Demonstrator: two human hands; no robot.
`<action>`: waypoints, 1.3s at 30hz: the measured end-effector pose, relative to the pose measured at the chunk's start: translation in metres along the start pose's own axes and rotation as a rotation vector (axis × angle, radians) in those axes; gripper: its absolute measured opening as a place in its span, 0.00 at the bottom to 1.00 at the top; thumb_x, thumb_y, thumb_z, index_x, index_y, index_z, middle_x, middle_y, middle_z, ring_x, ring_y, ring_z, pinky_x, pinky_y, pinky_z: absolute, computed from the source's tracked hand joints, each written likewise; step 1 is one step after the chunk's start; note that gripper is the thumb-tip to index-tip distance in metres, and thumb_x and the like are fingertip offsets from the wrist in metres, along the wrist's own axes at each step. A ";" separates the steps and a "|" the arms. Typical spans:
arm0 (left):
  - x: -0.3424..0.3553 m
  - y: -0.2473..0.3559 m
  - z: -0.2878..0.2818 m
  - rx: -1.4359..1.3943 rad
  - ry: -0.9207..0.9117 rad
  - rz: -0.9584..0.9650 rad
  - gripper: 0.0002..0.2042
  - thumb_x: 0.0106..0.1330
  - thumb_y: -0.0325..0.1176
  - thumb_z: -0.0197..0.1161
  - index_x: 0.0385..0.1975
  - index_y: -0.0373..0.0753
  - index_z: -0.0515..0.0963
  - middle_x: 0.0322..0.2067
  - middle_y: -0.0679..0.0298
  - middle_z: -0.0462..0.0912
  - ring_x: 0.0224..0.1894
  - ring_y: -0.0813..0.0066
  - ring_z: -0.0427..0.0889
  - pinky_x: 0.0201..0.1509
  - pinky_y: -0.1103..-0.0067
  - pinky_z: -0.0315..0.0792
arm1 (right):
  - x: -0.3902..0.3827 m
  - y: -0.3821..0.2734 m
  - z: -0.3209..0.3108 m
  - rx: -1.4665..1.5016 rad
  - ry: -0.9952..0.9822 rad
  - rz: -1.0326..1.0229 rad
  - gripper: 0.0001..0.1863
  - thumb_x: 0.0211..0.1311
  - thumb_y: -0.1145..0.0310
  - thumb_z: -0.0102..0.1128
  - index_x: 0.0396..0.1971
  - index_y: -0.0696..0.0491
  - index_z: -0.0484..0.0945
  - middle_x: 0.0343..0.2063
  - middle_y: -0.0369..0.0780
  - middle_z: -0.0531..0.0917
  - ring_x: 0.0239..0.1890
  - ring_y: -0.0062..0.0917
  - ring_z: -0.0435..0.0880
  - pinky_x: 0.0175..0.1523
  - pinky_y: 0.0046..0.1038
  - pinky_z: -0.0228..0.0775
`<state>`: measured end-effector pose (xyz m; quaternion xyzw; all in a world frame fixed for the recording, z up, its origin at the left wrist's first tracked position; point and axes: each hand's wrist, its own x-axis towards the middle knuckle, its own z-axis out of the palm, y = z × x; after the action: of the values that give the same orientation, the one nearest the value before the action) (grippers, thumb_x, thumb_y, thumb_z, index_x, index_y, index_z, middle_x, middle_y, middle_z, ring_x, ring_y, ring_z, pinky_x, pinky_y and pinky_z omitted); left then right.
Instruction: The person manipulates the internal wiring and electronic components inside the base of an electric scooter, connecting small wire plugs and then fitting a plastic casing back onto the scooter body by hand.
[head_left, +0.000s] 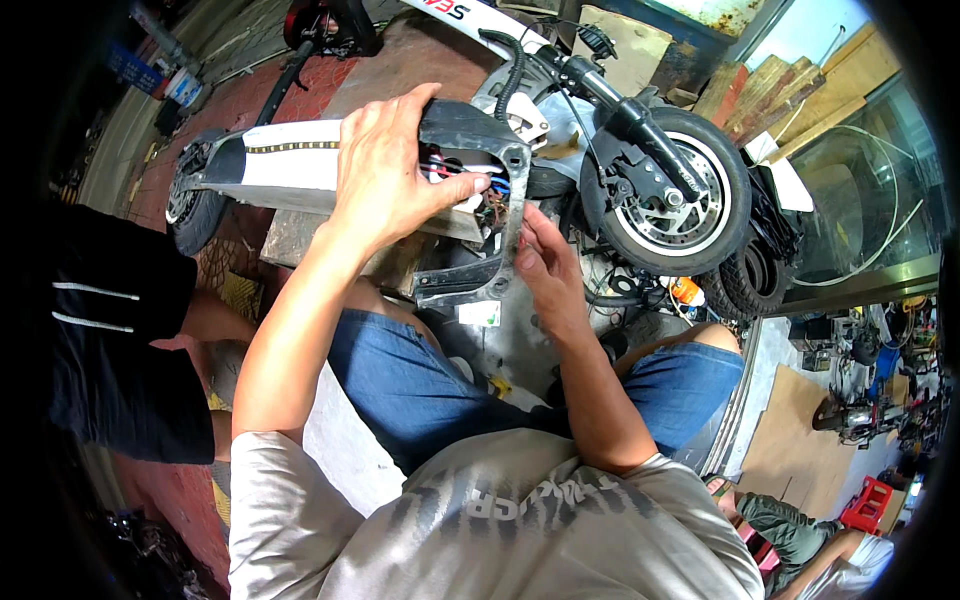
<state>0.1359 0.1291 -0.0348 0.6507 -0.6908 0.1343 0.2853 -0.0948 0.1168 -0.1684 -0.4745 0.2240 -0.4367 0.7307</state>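
In front of me an electric scooter's deck point(270, 165), white and grey with a yellow-dotted strip, is propped at an angle. Its dark end frame point(517, 190) is open, and red, blue and other coloured wires point(490, 212) show inside. My left hand point(385, 165) grips the deck across its top, fingers over the far side and the thumb reaching to the opening. On the right side of the end frame, my right hand point(550, 265) has its thumb and fingers pinched together at the rim. What lies between those fingertips is too small to make out.
A scooter wheel point(675, 195) with a brake disc stands just right of the deck. Loose tyres point(755, 275), an orange-and-white bottle point(686, 291) and wood planks point(765, 95) lie beyond. A person in black shorts point(120, 340) stands close on my left; another sits at the lower right.
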 end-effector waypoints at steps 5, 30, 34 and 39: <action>0.003 0.006 0.001 -0.016 -0.012 -0.001 0.48 0.48 0.55 0.83 0.70 0.38 0.72 0.55 0.49 0.82 0.61 0.48 0.77 0.71 0.59 0.64 | 0.011 0.009 -0.009 -0.303 0.246 -0.164 0.40 0.64 0.55 0.79 0.69 0.59 0.73 0.67 0.49 0.76 0.65 0.35 0.80 0.68 0.35 0.71; 0.004 0.011 0.006 0.012 -0.064 0.000 0.50 0.52 0.57 0.82 0.73 0.38 0.68 0.53 0.51 0.80 0.59 0.48 0.78 0.69 0.56 0.66 | 0.033 0.006 -0.017 -0.309 -0.087 -0.193 0.52 0.60 0.38 0.74 0.73 0.60 0.68 0.64 0.52 0.78 0.67 0.43 0.77 0.72 0.41 0.66; 0.001 0.009 0.003 -0.002 -0.068 -0.007 0.50 0.51 0.53 0.84 0.72 0.37 0.69 0.54 0.51 0.80 0.59 0.50 0.78 0.67 0.58 0.67 | 0.034 0.000 -0.018 -0.324 -0.161 -0.148 0.56 0.57 0.36 0.75 0.74 0.62 0.65 0.66 0.52 0.76 0.69 0.42 0.75 0.74 0.40 0.64; 0.006 0.014 0.003 -0.021 -0.065 -0.073 0.47 0.48 0.50 0.85 0.70 0.38 0.72 0.52 0.50 0.81 0.58 0.48 0.78 0.67 0.59 0.68 | 0.034 -0.008 -0.014 -0.207 -0.215 -0.083 0.63 0.53 0.53 0.86 0.81 0.58 0.54 0.74 0.48 0.68 0.74 0.34 0.68 0.75 0.40 0.64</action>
<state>0.1212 0.1240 -0.0315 0.6766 -0.6767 0.0953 0.2743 -0.0906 0.0798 -0.1645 -0.6000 0.1684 -0.3879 0.6791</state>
